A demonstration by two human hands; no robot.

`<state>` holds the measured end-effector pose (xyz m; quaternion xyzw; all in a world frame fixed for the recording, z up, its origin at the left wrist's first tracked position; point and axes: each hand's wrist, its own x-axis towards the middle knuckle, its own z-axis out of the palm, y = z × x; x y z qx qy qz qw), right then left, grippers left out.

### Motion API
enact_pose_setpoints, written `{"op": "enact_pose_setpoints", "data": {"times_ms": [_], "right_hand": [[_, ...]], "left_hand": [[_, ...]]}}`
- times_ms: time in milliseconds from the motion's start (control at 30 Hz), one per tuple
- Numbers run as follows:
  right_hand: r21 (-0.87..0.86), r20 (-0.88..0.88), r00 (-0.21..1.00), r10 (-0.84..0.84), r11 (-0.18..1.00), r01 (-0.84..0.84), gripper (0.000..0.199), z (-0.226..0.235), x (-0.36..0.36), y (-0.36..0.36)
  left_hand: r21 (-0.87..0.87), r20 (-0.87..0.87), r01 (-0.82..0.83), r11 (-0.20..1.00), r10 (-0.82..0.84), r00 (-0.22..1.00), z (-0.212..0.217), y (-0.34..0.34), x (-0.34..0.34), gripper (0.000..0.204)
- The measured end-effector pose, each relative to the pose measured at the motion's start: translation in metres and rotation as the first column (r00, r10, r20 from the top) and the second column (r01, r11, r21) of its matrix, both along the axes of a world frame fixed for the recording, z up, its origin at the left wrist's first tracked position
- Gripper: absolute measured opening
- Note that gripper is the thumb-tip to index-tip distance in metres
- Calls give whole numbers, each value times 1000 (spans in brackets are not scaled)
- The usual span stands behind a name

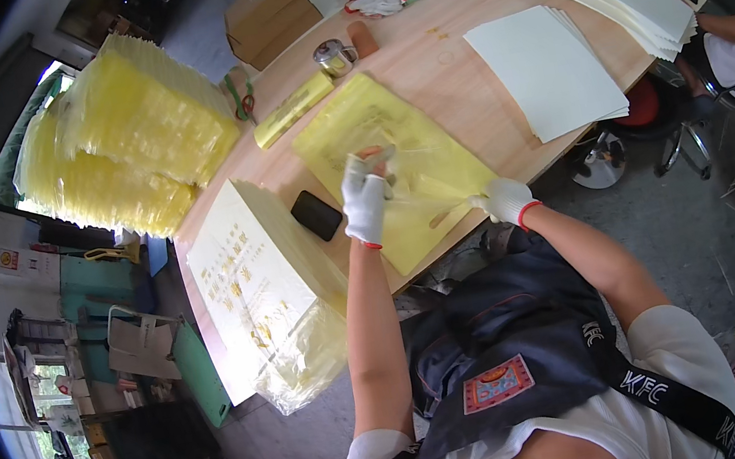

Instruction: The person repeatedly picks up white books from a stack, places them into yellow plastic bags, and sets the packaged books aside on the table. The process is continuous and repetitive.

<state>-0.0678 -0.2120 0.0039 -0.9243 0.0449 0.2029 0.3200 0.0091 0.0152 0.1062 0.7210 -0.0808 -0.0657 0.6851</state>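
Yellow plastic bag, on counter; right hand, fingers pinching its edge; left hand over it, finger grip unclear.

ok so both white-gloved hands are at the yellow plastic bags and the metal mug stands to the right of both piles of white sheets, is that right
Not quite, the mug's side is wrong: the head view shows the metal mug to the left of both piles of white sheets. The left hand and right hand, white-gloved, are indeed at the yellow plastic bags.
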Motion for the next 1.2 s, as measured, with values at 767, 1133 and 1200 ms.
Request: {"op": "enact_pose_setpoints", "data": {"times_ms": [767, 1133, 1200], "right_hand": [[-647, 651, 702, 288, 694, 315, 37, -33, -13, -141], [-660, 613, 641, 462, 746, 93, 18, -39, 21, -214], [-638, 666, 584, 465, 760, 123, 13, -36, 27, -224]], "left_hand": [[258, 36, 17, 966, -27, 999, -76, -54, -68, 17], [172, -62, 297, 939, -291, 955, -84, -101, -49, 22], [192, -77, 352, 916, -344, 936, -87, -109, -47, 24]]}}
